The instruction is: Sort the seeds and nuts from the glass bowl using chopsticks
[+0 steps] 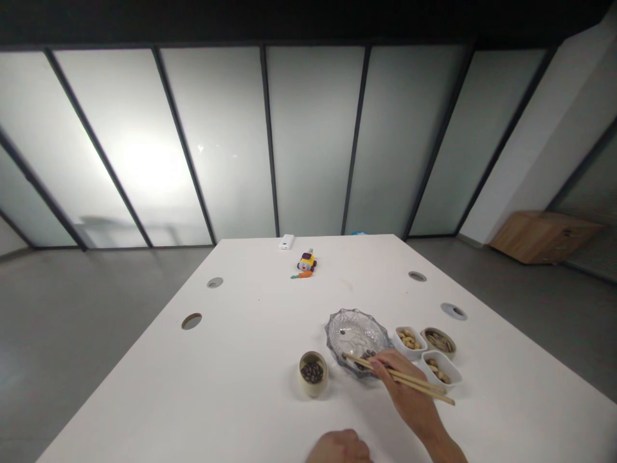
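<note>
My right hand holds a pair of wooden chopsticks, their tips inside a clear glass bowl with a scalloped rim. Dark beans lie in the near part of that bowl, and a single one sits farther back in it. To the left of the glass bowl stands a small cream cup with dark beans inside. My left hand rests at the table's near edge, fingers curled; whether anything is in it is hidden.
Right of the glass bowl are two white dishes, one with cashews and one with nuts, and a round bowl. Farther back on the white table are a toy car, an orange-handled toy tool and a white box.
</note>
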### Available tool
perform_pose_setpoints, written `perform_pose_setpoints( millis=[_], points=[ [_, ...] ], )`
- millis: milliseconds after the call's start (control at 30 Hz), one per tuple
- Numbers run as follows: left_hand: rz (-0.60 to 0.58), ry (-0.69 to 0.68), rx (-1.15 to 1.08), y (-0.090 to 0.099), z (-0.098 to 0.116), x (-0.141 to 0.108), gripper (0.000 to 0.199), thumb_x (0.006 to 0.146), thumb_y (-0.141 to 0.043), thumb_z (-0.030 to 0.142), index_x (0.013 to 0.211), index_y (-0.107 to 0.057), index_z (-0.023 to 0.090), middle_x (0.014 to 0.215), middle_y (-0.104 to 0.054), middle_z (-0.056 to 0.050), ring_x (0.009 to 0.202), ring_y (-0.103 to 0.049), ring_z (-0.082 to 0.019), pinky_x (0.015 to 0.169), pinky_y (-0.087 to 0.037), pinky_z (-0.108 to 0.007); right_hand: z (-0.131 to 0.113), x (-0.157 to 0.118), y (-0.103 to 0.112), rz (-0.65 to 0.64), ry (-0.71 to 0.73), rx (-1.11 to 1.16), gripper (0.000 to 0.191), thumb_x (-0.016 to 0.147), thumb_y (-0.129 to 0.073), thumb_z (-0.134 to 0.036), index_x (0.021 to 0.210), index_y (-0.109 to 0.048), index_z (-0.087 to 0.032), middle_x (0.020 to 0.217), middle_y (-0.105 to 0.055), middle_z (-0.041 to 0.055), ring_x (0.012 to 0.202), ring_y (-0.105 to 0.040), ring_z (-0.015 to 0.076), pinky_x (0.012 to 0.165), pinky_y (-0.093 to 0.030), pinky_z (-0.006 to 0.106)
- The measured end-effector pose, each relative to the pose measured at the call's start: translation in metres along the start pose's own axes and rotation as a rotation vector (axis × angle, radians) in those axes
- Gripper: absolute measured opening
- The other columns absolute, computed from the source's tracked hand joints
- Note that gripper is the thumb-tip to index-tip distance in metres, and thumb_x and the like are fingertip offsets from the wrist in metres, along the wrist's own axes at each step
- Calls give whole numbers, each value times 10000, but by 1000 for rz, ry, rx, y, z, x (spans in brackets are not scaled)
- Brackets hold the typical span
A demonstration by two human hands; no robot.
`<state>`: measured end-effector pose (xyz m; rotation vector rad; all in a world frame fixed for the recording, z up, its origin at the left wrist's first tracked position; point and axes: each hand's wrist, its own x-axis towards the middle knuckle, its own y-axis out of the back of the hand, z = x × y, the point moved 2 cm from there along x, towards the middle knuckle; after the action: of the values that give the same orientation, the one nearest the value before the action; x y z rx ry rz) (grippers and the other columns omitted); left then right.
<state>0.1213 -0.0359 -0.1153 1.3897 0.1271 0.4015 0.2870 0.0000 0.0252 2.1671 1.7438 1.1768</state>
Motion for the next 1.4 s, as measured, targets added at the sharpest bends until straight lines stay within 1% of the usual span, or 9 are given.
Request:
perform_pose_setpoints(
  millis=[100, 233, 467, 567, 733, 900, 1100, 1233, 1400],
  points=[
    [49, 0, -48, 8, 2, 2, 405, 1055, -603, 380, 702, -542, 193, 580, -504, 58, 582, -500, -110, 579, -339, -229, -3, 2, 1, 17, 5, 8, 430, 985, -551, -575, 772, -710, -236, 791, -742, 57, 738, -703, 217, 684, -580, 313],
    [51, -2, -47, 9, 3, 3, 439, 1082, -547, 385, 689, -530, 192, 551, -472, 53, 563, -491, -111, 560, -331, -232, -5, 2, 2, 23, -16, 17, 440, 985, -548, -575, 764, -718, -234, 789, -744, 55, 733, -705, 215, 668, -574, 306],
    [32, -27, 7, 7, 2, -2, 489, 995, -702, 333, 614, -436, 183, 540, -418, 69, 531, -448, -96, 488, -277, -232, -6, 1, 2, 28, -46, 26, 443, 988, -540, -570, 747, -706, -238, 767, -725, 47, 718, -684, 215, 666, -564, 313],
    [27, -37, 30, 5, 2, -1, 520, 960, -744, 360, 598, -415, 184, 539, -411, 67, 530, -446, -102, 477, -269, -245, -7, 1, 2, 29, -56, 41, 441, 992, -539, -559, 732, -695, -240, 736, -705, 35, 688, -669, 206, 646, -554, 304],
    [35, 7, 14, -1, 3, 2, 505, 1011, -681, 326, 601, -424, 185, 554, -461, 64, 548, -476, -100, 526, -309, -230, -7, 1, 2, 34, -71, 57, 440, 991, -542, -555, 722, -687, -238, 727, -697, 32, 688, -668, 207, 640, -545, 302],
    [-21, 4, -14, -5, 2, -1, 459, 998, -708, 291, 634, -453, 175, 593, -513, 71, 563, -479, -81, 556, -332, -204, -6, 0, 2, 36, -77, 61, 455, 996, -532, -556, 706, -680, -237, 756, -712, 40, 719, -684, 213, 659, -551, 305],
    [-36, -4, 5, -7, 0, -2, 395, 990, -707, 332, 672, -523, 186, 642, -557, 50, 619, -493, -113, 561, -324, -245, -8, -1, 4, 38, -71, 39, 462, 1000, -524, -548, 694, -670, -235, 748, -708, 47, 707, -677, 216, 660, -544, 308],
    [4, -12, -29, -1, 2, -1, 393, 1006, -684, 376, 690, -539, 192, 610, -524, 53, 608, -493, -114, 561, -329, -238, -7, -1, 3, 34, -72, 39, 452, 1003, -524, -539, 705, -673, -232, 757, -711, 50, 714, -677, 215, 662, -542, 304],
    [60, -16, -60, 19, 6, 0, 407, 1072, -580, 343, 696, -531, 193, 566, -470, 64, 565, -466, -107, 580, -341, -219, -5, -1, 2, 39, -75, 37, 465, 1001, -524, -546, 692, -672, -232, 745, -710, 46, 709, -676, 214, 664, -537, 303]
  ],
)
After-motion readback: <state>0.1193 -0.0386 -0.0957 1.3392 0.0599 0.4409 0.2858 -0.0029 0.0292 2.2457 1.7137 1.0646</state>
